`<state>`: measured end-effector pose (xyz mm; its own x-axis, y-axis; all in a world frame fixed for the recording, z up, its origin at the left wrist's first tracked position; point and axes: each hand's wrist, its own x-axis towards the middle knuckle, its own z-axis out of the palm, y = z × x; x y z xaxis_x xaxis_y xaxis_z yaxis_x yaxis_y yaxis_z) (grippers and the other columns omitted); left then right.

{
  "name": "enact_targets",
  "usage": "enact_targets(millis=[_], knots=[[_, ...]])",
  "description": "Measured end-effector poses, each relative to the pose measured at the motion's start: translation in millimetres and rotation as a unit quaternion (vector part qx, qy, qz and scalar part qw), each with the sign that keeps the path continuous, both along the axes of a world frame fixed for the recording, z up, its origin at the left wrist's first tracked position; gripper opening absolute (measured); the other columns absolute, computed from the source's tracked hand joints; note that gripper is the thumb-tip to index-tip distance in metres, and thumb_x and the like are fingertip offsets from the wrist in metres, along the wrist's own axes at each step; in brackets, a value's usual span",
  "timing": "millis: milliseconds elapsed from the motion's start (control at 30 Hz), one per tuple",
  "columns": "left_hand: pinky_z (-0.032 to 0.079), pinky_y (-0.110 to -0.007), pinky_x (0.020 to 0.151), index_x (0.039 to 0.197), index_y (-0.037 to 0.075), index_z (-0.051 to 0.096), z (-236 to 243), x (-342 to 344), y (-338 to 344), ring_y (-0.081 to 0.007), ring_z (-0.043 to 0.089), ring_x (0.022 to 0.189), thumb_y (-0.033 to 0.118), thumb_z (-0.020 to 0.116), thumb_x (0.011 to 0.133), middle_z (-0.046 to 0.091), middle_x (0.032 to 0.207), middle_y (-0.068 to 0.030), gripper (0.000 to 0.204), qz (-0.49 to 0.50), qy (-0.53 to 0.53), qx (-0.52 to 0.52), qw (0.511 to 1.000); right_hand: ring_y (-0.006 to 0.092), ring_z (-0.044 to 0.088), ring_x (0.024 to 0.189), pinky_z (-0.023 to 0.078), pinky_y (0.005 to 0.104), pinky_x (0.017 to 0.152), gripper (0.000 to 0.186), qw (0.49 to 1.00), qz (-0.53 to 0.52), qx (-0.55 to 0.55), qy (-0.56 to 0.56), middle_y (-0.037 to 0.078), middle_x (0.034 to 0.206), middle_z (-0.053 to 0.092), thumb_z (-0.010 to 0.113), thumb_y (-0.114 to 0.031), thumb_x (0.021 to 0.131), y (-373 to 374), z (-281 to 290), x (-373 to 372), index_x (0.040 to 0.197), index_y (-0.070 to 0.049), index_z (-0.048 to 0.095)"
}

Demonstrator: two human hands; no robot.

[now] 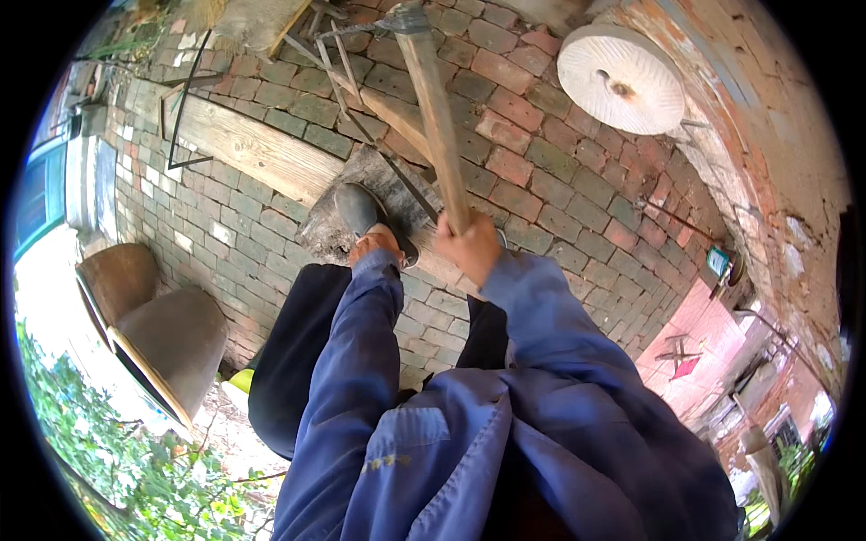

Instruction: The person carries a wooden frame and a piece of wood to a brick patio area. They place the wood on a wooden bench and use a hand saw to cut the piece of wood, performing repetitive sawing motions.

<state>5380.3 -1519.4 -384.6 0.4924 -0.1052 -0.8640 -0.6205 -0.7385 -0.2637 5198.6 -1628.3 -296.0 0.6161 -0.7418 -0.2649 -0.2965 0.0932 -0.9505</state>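
Note:
My right hand (469,239) is closed round the long wooden handle (430,99) of a hammer-like tool, whose dark head (406,18) is at the top of the view. My left hand (372,245) is low beside my shoe (359,209); what its fingers do is unclear. The shoe rests on a weathered wooden block (320,225) across a long pale plank (244,140). A narrow dark bar (401,178) runs diagonally beside the handle toward a jumble of thin frame pieces and timber (347,72) above.
Brick paving (559,203) surrounds me. A round stone disc (621,77) leans by the right wall (780,180). A brown curved chair (162,338) and leafy plants (126,460) are at left. A bent dark metal frame (189,99) lies across the plank. Pink boards (695,325) lie at lower right.

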Motion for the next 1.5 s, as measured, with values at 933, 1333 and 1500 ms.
enact_targets(millis=[933,1333,1500], knots=[[0.041,-0.034,0.105,0.129,0.004,0.057,-11.7,-7.7,19.0,-0.0233,0.052,0.127,0.056,0.075,0.071,0.057,0.134,-0.0116,0.079,-0.042,-0.044,-0.02,0.998,0.0221,0.052,0.07,0.041,0.0363,0.062,0.036,0.801,0.174,0.517,-0.248,0.009,0.077,0.05,0.064,-0.03,0.091,26.6,160.5,-252.9,0.07,-0.006,0.048],[0.041,-0.034,0.105,0.127,0.009,0.06,0.3,-6.5,-0.3,-0.0232,0.054,0.125,0.05,0.075,0.072,0.06,0.129,-0.0105,0.07,-0.021,-0.015,-0.025,0.999,0.0172,0.052,0.055,0.041,0.0345,0.053,0.012,0.989,-0.038,0.14,-0.018,0.006,0.059,0.052,0.065,-0.007,0.074,-6.5,-2.5,11.1,0.071,-0.006,0.054],[0.04,-0.033,0.107,0.129,0.008,0.058,-14.0,2.9,15.3,-0.021,0.052,0.128,0.056,0.075,0.071,0.058,0.134,-0.0089,0.078,-0.033,-0.027,0.008,0.999,0.0208,0.046,0.052,0.035,0.0371,0.049,0.025,0.993,0.115,0.019,0.005,0.007,0.058,0.046,0.062,-0.003,0.081,-0.3,140.0,-121.5,0.062,-0.009,0.047]])
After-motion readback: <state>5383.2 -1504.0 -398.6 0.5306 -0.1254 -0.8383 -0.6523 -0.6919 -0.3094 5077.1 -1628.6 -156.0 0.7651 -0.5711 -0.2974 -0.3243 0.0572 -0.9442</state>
